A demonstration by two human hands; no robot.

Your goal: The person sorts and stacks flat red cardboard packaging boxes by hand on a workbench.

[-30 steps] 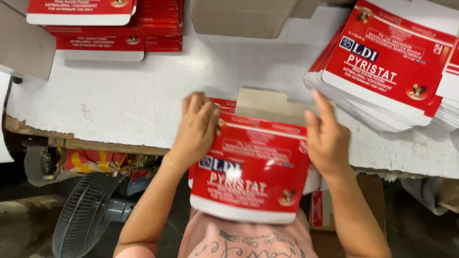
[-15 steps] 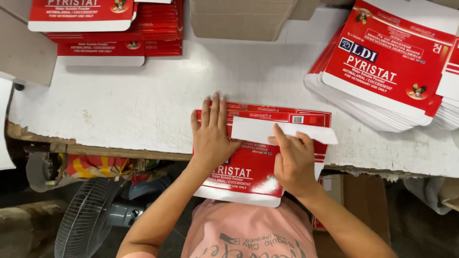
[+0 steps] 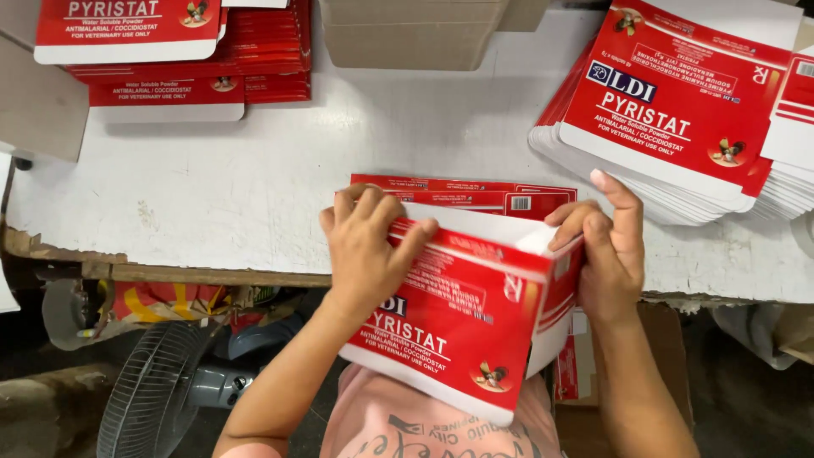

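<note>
While both hands grip it, the red carton (image 3: 462, 318) sits half-erected at the near edge of the white worktop (image 3: 254, 178), overhanging the person's lap.

Head view, only view available:

Carton: glossy red card with a white band along its lower edge, white lettering on the front panel, and a small pictorial emblem near the lower right corner. The front panel tilts toward the camera. The inside is plain white card, visible at the open top. The right side panel is folded back at an angle, so the body reads as a partly opened sleeve, not flat.

Left hand (image 3: 366, 250): lies over the upper left corner of the carton, fingers (image 3: 373, 208) curled over the top edge and closed on the card.

Right hand (image 3: 606, 254): at the upper right corner, thumb and curled fingers pinching the side panel's edge; index finger extended upward, free of the card.

Just behind the carton, another red flat blank (image 3: 462, 193) lies on the worktop, partly hidden.

Surroundings: a fanned stack of flat red-and-white blanks (image 3: 670, 119) at far right; a squared pile of finished red cartons (image 3: 170, 51) at far left; plain brown cardboard (image 3: 407, 34) at top centre. Below the worktop edge, a grey fan (image 3: 157, 390) stands on the floor.
</note>
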